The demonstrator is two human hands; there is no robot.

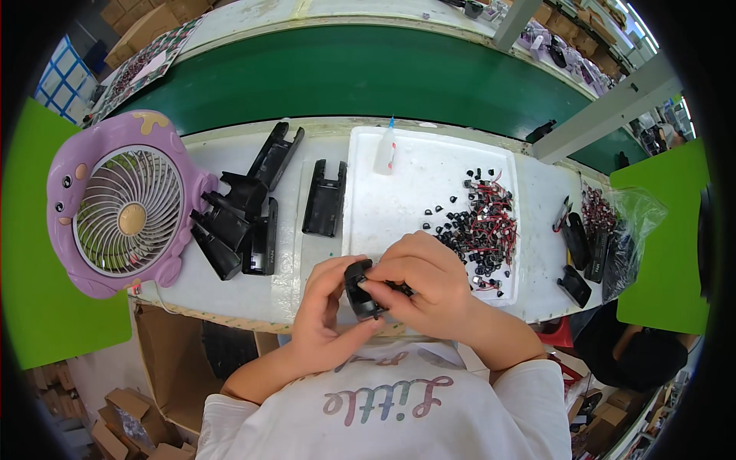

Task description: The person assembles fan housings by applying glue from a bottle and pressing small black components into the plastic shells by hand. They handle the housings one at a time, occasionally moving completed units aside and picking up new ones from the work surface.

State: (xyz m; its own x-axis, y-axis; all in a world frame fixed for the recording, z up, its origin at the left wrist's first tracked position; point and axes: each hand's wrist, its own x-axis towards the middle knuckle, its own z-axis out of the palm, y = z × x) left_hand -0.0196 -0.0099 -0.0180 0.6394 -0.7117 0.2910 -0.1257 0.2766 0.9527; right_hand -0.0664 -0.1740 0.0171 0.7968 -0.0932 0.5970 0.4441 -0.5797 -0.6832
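In front of my chest, my left hand (326, 310) is closed round a black plastic housing (357, 295), holding it tilted. Thumb and fingertips of my right hand (433, 287) pinch together at the housing's right side. Something small and black (400, 288) shows between those fingers, but its exact kind is mostly hidden. Just beyond both hands lies a white foam tray (391, 211). On its right half is a pile of small black parts with red and black wires (487, 226). A white squeeze bottle with a blue tip (386, 153) stands at the tray's far edge.
One black housing (325, 198) lies left of the tray, several more (241, 218) are heaped beside a purple fan (126, 207). At right are black housings (579, 241), wired parts (598, 208) and a clear plastic bag (635, 230). A green conveyor belt (322, 73) runs behind.
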